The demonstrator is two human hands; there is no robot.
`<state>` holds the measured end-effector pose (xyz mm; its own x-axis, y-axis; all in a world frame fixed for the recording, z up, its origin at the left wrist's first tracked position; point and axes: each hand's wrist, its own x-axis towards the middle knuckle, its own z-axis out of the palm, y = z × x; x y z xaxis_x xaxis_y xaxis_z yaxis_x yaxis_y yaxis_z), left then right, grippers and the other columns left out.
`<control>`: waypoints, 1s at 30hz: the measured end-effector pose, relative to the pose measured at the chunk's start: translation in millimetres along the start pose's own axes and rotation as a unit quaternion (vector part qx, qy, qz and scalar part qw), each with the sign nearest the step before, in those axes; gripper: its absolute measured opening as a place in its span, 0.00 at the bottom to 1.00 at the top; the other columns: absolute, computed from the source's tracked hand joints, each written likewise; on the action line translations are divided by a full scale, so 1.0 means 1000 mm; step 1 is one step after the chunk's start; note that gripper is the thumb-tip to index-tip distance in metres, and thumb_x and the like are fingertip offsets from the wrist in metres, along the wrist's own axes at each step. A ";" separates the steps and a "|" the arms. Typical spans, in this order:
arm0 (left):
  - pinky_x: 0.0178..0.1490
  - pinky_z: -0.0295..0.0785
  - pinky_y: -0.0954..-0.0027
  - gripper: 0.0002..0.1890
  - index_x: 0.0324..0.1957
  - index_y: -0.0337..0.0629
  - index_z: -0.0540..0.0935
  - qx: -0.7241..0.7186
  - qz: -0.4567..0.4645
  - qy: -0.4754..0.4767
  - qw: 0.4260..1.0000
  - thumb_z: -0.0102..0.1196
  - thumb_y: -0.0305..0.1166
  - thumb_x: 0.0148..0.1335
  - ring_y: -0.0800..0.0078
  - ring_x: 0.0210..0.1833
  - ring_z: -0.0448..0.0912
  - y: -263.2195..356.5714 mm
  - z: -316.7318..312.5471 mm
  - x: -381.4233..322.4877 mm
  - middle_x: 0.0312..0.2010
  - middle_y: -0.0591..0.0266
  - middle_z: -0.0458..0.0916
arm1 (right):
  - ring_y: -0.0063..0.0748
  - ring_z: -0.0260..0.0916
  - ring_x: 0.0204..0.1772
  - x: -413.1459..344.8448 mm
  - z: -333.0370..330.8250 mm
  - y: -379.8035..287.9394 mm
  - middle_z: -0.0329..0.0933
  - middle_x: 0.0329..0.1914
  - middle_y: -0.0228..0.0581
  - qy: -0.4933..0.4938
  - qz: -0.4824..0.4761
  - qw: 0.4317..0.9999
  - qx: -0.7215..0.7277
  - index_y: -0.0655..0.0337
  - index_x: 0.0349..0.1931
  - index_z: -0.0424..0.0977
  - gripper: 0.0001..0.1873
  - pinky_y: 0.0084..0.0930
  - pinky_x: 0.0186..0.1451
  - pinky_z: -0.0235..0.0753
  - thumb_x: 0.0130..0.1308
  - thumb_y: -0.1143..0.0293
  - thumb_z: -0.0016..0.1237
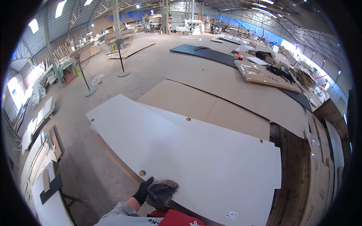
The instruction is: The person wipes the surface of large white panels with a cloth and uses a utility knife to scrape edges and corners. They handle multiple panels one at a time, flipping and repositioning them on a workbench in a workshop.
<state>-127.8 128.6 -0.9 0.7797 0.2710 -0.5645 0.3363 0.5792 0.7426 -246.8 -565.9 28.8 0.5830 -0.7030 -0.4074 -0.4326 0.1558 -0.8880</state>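
My left hand point(143, 191), in a black glove, is at the near edge of a large white panel point(198, 158). Bunched against its fingers is a grey cloth point(161, 192), which lies partly on the panel and hangs past its edge. Just beyond the glove, a round hole point(142, 173) is cut in the white surface. More round holes run along the far side, and a label point(231, 214) with writing is stuck near the front right. Notches mark the panel's right end. My right hand is out of view.
Cardboard sheets point(181, 99) lie beyond the panel, with a wrapped carton point(263, 75) and a dark board point(212, 54) farther back. Stacked cartons point(319, 180) stand at right. Two standing fans point(121, 56) and panel stacks point(42, 158) are to the left.
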 end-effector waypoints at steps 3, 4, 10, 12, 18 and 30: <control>0.42 0.75 0.71 0.16 0.38 0.35 0.84 0.048 0.101 -0.017 0.994 0.54 0.40 0.68 0.78 0.36 0.78 0.063 0.039 -0.060 0.33 0.66 0.83 | 0.25 0.63 0.22 0.011 -0.021 -0.053 0.65 0.22 0.29 0.020 -0.034 0.999 0.015 0.57 0.42 0.71 0.16 0.28 0.25 0.64 0.68 0.54 0.50; 0.43 0.75 0.72 0.14 0.40 0.35 0.83 0.106 0.097 -0.026 0.989 0.52 0.37 0.69 0.79 0.37 0.78 0.095 0.052 -0.070 0.35 0.67 0.82 | 0.25 0.64 0.24 0.014 -0.025 -0.073 0.65 0.23 0.30 0.027 -0.050 0.998 0.019 0.57 0.44 0.70 0.16 0.28 0.27 0.65 0.68 0.54 0.49; 0.44 0.76 0.76 0.17 0.48 0.31 0.80 0.141 0.143 -0.101 0.974 0.49 0.37 0.71 0.81 0.40 0.79 0.255 0.155 -0.083 0.39 0.66 0.82 | 0.29 0.69 0.33 0.017 -0.019 -0.206 0.68 0.34 0.35 0.056 -0.163 0.982 0.078 0.60 0.53 0.65 0.22 0.29 0.36 0.70 0.71 0.52 0.45; 0.49 0.75 0.75 0.17 0.49 0.35 0.80 0.281 0.247 -0.152 0.915 0.49 0.39 0.71 0.80 0.43 0.78 0.280 0.188 -0.081 0.42 0.65 0.82 | 0.30 0.71 0.36 0.017 -0.009 -0.246 0.68 0.38 0.37 0.058 -0.190 0.975 0.096 0.61 0.56 0.64 0.23 0.30 0.40 0.72 0.71 0.52 0.43; 0.57 0.73 0.71 0.20 0.58 0.38 0.73 0.233 0.129 -0.236 0.935 0.38 0.40 0.75 0.75 0.50 0.77 0.312 0.273 -0.045 0.52 0.61 0.79 | 0.36 0.68 0.56 0.076 0.023 -0.304 0.69 0.54 0.43 -0.151 -0.282 0.941 0.114 0.58 0.61 0.65 0.27 0.34 0.61 0.68 0.75 0.47 0.33; 0.63 0.71 0.63 0.26 0.57 0.35 0.74 -0.052 0.058 -0.369 0.926 0.40 0.49 0.74 0.66 0.54 0.78 0.232 0.229 0.046 0.52 0.55 0.79 | 0.33 0.65 0.50 0.194 0.042 -0.218 0.67 0.49 0.42 -0.067 -0.214 0.974 0.037 0.58 0.55 0.63 0.23 0.33 0.51 0.63 0.73 0.49 0.38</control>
<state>107.4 100.0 227.8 0.9689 -0.2415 -0.0535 0.2045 0.6605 0.7225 -10.9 -707.4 134.5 0.7853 -0.6189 -0.0171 -0.0829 -0.0778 -0.9935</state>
